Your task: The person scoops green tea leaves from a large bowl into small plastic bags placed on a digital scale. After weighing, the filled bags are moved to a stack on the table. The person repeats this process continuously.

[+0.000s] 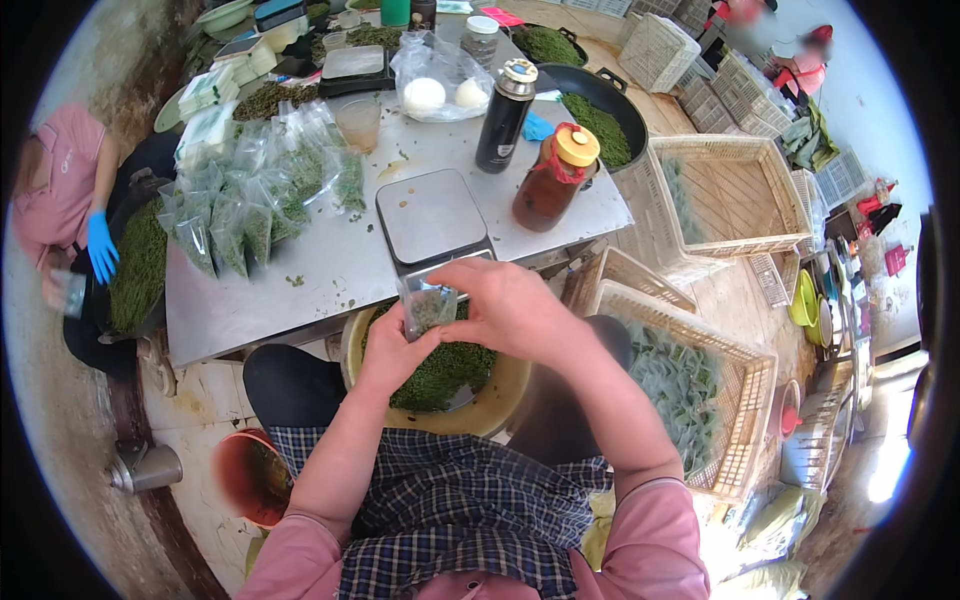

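Note:
A small clear plastic bag (430, 309) with green herbs inside is held upright between my two hands. My left hand (396, 341) grips its lower left side. My right hand (499, 307) has its fingers at the bag's top edge and its thumb near the bottom. Beneath the hands, a round yellowish basin (514, 382) holds loose green leaves. Just beyond them, a digital scale (433, 217) with a metal plate lies on the steel table (322, 289). Several filled clear bags (251, 217) stand grouped on the table's left part.
A jar with a yellow lid (551, 184) and a black flask (506, 120) stand right of the scale. A plastic crate (754, 390) of filled bags is at my right, a red bucket (251, 480) at lower left. A co-worker's blue-gloved hand (101, 247) is at far left.

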`<act>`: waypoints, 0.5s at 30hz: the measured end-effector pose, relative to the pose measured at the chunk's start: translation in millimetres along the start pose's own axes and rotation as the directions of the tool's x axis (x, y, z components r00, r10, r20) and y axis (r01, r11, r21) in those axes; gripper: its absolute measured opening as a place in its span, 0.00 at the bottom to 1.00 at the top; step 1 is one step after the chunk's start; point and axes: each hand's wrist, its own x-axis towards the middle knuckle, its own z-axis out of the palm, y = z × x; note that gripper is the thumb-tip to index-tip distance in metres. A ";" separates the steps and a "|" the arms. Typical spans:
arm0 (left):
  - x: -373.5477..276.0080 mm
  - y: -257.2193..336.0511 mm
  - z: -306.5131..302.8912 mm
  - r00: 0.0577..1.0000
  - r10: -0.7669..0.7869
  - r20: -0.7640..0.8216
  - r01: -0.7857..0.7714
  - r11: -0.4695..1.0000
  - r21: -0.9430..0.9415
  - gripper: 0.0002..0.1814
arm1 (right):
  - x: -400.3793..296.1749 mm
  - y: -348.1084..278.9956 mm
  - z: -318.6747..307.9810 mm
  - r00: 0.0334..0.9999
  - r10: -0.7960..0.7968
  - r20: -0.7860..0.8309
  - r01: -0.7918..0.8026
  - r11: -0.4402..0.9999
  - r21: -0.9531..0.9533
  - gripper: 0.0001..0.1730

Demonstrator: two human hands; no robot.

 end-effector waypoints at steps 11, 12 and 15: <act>-2.2 -1.0 47.7 0.987 0.158 -0.013 -0.151 0.963 0.224 0.29 | -43.2 27.5 -2.0 0.950 0.182 0.252 -0.175 0.983 -0.049 0.17; -1.4 -2.1 55.2 0.977 0.212 -0.006 -0.212 0.975 -0.061 0.26 | -48.3 29.5 2.7 0.930 0.219 0.295 -0.200 0.975 -0.093 0.17; -1.6 20.9 75.7 0.988 0.145 0.057 -0.151 0.979 0.136 0.24 | -74.5 41.2 -5.3 0.915 0.261 0.307 -0.253 0.965 -0.068 0.20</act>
